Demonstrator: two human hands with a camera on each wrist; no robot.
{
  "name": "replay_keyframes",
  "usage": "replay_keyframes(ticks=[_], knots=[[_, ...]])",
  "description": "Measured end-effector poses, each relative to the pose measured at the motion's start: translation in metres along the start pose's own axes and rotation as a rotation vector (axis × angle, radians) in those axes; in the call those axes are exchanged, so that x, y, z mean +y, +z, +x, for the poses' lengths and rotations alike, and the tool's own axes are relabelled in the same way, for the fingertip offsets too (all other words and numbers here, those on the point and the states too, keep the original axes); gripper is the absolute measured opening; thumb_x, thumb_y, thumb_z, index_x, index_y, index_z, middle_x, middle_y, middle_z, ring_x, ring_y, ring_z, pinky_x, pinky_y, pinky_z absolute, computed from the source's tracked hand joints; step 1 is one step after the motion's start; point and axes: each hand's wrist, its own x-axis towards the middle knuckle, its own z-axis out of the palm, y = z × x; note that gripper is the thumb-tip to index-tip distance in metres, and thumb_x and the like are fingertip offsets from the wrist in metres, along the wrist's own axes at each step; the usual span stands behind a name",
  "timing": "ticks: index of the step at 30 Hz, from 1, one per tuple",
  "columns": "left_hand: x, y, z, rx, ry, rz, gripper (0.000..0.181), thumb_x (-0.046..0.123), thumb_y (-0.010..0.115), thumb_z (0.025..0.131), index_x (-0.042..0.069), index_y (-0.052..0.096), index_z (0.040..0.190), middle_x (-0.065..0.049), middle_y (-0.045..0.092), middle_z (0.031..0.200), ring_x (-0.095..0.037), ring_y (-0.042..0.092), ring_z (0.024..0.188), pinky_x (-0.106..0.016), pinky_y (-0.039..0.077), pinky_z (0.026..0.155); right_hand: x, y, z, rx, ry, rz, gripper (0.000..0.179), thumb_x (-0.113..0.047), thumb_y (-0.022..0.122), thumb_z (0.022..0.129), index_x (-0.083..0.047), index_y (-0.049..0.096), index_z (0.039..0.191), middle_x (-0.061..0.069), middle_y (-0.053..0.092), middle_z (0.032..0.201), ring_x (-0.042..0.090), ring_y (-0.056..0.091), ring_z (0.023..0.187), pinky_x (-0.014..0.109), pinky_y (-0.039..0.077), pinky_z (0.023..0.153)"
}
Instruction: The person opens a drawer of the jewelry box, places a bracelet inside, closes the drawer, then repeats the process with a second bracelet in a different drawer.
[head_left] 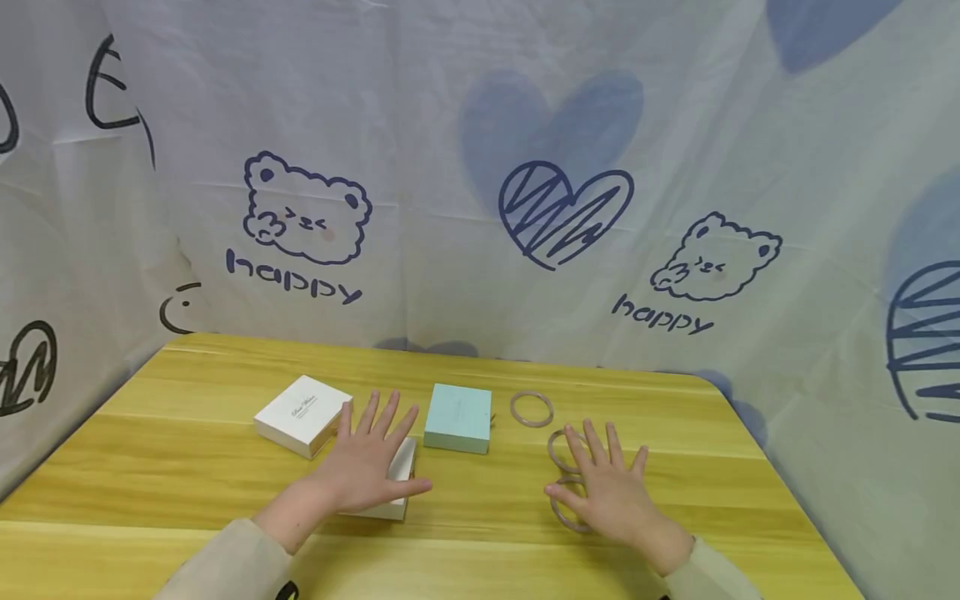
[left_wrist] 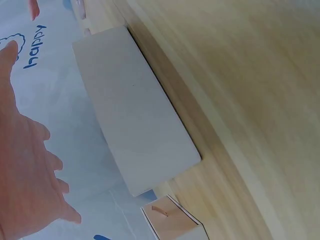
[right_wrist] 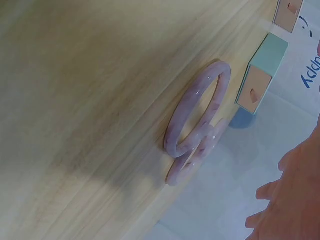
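Three bangles (right_wrist: 186,106), three boxes (head_left: 459,417) (two white, one mint), left hand (head_left: 363,467), right hand (head_left: 613,498), ten fingers (head_left: 386,417) outspread

Now on the desk (head_left: 487,558), a white box (left_wrist: 132,110) is seen lying flat; to its right, two glossy mauve bangles (right_wrist: 190,100) are laid flat, close together.

In the lower left of the head view, one white box (head_left: 303,410) bears dark script and a second white box (head_left: 403,467) looks plain; at lower centre, the pale blue-green box (head_left: 459,414) has a tan end (right_wrist: 255,84). The bangles (right_wrist: 187,107) at lower right are pale mauve, mottled darker. Yellow wood grain streaks the tabletop (head_left: 487,533), the sleeves (head_left: 232,567) are beige, and the whitish sheet (head_left: 420,125) up top carries blue hearts, navy bear outlines and "happy".
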Motion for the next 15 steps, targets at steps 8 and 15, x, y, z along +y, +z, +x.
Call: replay_keyframes(ticks=[8,15], knots=[[0.004,-0.001,0.008,-0.017,0.004,-0.015,0.093,0.065,0.054,0.081,0.01,0.023,0.15,-0.021,0.009,0.155,-0.045,0.003,0.142,-0.07,-0.002,0.107,0.0,-0.001,-0.001,-0.01,0.005,0.001,0.082,-0.058,0.052,0.087,-0.011,0.025,0.149,0.02,0.016,0.154,0.05,0.005,0.14,0.08,-0.002,0.095],[0.008,-0.002,0.031,-0.067,-0.019,-0.013,0.094,0.066,0.053,0.081,0.012,0.02,0.15,-0.02,0.008,0.156,-0.045,0.003,0.142,-0.07,-0.001,0.107,0.001,0.0,-0.001,-0.016,0.006,0.002,0.082,-0.058,0.052,0.087,-0.012,0.024,0.149,0.02,0.016,0.154,0.05,0.005,0.14,0.081,0.0,0.096]])
